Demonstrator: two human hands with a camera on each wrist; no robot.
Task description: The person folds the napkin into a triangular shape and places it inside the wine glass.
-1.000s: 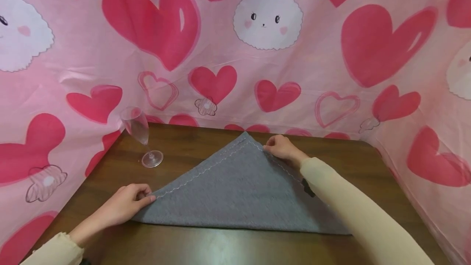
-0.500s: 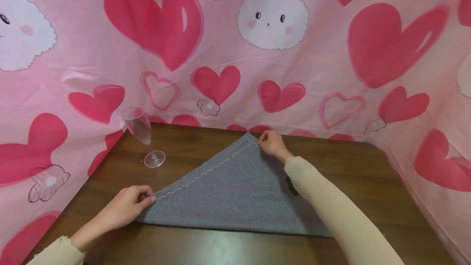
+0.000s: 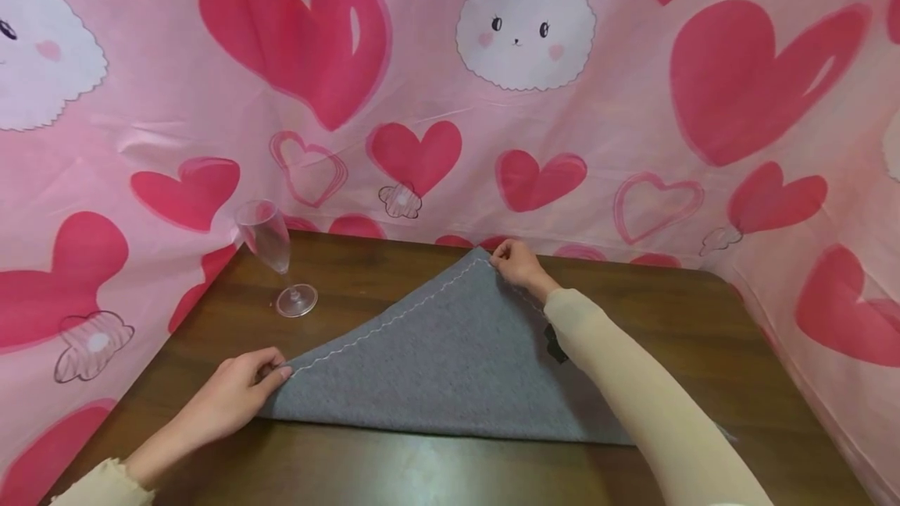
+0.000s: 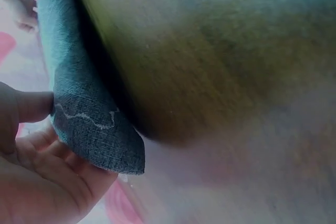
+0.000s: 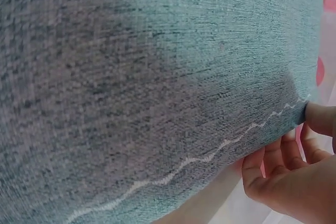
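Observation:
A grey cloth [image 3: 429,365] with a white zigzag stitch along its edges lies folded into a triangle on the wooden table, its fold toward me and its point at the back. At the left corner my left hand [image 3: 242,389] pinches the cloth between thumb and fingers. The left wrist view shows that hand [image 4: 58,166] with the thumb on top of the cloth corner [image 4: 94,135] and the fingers beneath. Near the far point my right hand [image 3: 522,265] pinches the stitched edge. In the right wrist view its thumb and fingers [image 5: 294,174] grip that edge.
A clear stemmed glass [image 3: 270,244] stands upright at the table's back left, beyond the cloth. Pink fabric with hearts and rabbits [image 3: 422,84] hangs round the back and sides of the wooden table [image 3: 366,475].
My right hand has moved left and up along the edge to the far point, and the top layer there now covers the strip of lower layer that showed. My left hand keeps its hold.

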